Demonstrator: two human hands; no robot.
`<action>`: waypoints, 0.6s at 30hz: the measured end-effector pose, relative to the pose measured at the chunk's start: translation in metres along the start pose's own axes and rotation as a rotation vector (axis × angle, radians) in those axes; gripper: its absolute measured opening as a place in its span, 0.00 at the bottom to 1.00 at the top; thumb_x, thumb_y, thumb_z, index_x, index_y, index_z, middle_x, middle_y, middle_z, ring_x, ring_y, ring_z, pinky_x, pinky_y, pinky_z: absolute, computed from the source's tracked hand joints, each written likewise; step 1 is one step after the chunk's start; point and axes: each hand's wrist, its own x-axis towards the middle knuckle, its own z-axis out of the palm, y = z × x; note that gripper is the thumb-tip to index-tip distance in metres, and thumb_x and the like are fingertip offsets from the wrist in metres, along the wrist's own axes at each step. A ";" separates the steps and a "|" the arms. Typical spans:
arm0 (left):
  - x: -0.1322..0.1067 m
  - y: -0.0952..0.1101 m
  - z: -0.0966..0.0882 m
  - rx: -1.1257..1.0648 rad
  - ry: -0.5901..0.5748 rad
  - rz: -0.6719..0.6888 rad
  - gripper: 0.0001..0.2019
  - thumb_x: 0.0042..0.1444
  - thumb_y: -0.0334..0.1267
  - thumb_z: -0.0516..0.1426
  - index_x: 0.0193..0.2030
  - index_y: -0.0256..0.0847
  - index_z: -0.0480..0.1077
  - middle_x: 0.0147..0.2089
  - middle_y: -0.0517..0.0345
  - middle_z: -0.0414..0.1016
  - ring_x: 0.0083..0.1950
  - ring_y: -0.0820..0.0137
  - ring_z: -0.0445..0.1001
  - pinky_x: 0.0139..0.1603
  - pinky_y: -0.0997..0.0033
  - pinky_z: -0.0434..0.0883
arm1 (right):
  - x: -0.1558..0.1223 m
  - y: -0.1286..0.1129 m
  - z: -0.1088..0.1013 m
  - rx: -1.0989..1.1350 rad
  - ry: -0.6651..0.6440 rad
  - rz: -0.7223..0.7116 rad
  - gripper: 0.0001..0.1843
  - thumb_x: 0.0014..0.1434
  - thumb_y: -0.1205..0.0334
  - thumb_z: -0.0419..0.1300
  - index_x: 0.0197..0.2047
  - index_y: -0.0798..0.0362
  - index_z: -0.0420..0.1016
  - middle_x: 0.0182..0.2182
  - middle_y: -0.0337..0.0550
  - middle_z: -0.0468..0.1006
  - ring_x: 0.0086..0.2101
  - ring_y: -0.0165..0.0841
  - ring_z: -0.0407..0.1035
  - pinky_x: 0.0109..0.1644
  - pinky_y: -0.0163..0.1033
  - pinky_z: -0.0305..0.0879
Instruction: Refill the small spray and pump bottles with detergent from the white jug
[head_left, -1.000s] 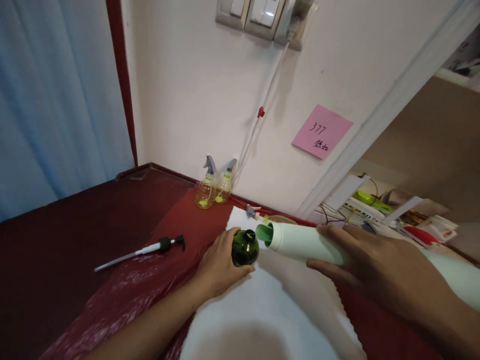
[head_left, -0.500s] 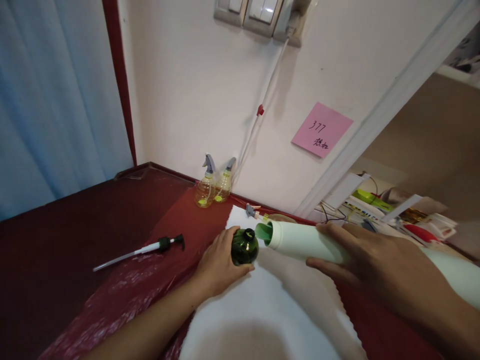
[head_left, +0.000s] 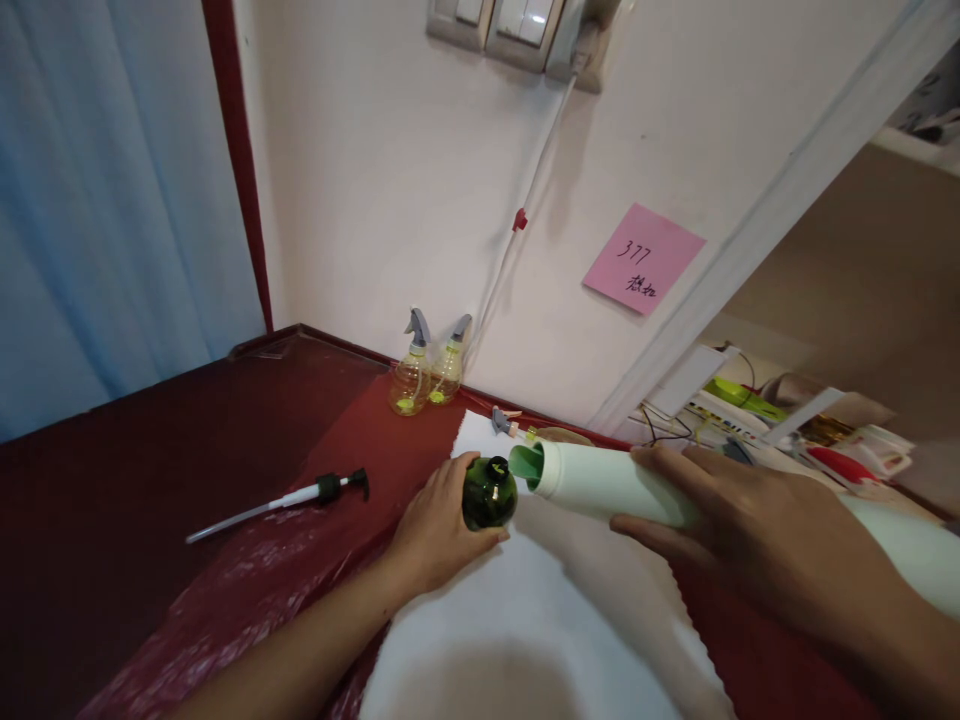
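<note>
The left grip (head_left: 442,525) circles the bottle (head_left: 489,505), which should be stiff, slick and best held round its belly; the right grip (head_left: 750,525) clasps the tilted flask (head_left: 600,480) (likely heavier), lip just beside the bottle's neck. The bottle seems to stand on the cloth (head_left: 600,640), base hidden, short of the table's (head_left: 135,470) far edge; more room shows leftward, beyond the pump (head_left: 330,488).

From the one dark green bottle (head_left: 490,503), there is one pump (head_left: 328,488) at nine o'clock, two yellow spray bottles (head_left: 409,385) at eleven and one grey spray head (head_left: 501,423) at twelve. One pink note (head_left: 645,260) is at one o'clock, one pale green container (head_left: 600,482) at three.
</note>
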 end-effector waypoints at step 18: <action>0.003 -0.005 0.001 -0.045 0.013 -0.010 0.40 0.45 0.40 0.69 0.65 0.43 0.59 0.65 0.44 0.68 0.66 0.51 0.67 0.66 0.48 0.63 | -0.028 0.004 0.033 0.620 0.024 0.561 0.29 0.55 0.31 0.61 0.49 0.44 0.77 0.36 0.41 0.85 0.31 0.43 0.80 0.32 0.45 0.74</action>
